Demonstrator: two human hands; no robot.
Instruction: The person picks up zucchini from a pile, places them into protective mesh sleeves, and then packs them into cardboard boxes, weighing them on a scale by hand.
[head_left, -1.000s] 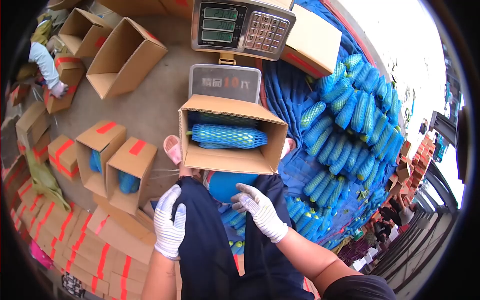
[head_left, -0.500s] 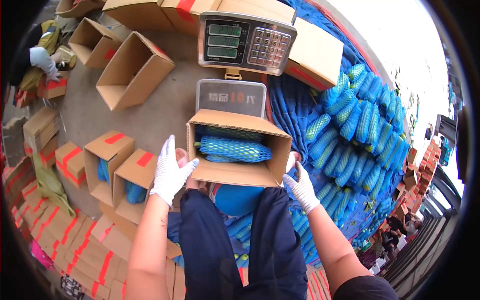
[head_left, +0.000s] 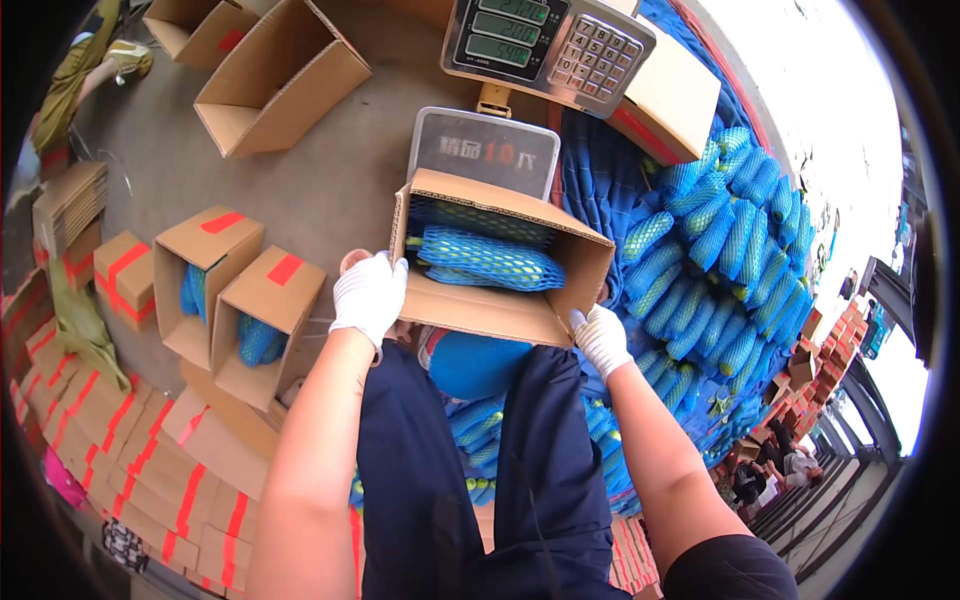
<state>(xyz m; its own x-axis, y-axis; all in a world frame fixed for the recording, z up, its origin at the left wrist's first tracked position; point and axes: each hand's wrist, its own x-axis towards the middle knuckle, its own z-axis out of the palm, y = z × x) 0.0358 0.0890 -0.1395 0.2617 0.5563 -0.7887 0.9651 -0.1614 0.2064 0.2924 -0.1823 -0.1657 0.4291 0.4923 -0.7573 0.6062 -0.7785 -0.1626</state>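
Observation:
In front of me an open cardboard box (head_left: 478,308) stands at the near side of the platform scale (head_left: 478,152). Inside lie several long green fruits or vegetables (head_left: 488,262) in blue foam net sleeves. My left hand (head_left: 368,298), in a white glove, is closed on the left side of the box, fingers at its edge. At the lower right corner, my gloved right hand (head_left: 602,342) grips the other side, its thumb at the edge. The fingers behind the cardboard are partly hidden. A blue round seat (head_left: 478,366) shows between my legs, below the box.
A lit scale display with keypad (head_left: 548,48) rises behind the platform. To the right is a large pile of blue-netted produce (head_left: 715,260). Two open boxes (head_left: 268,300) with netted pieces stand left, near rows of taped cartons (head_left: 150,470). An empty box (head_left: 280,85) lies beyond.
Both hands have moved in from beside the box, fingers spread, and now hold its sides. The view has shifted, and the scale's display digits have changed.

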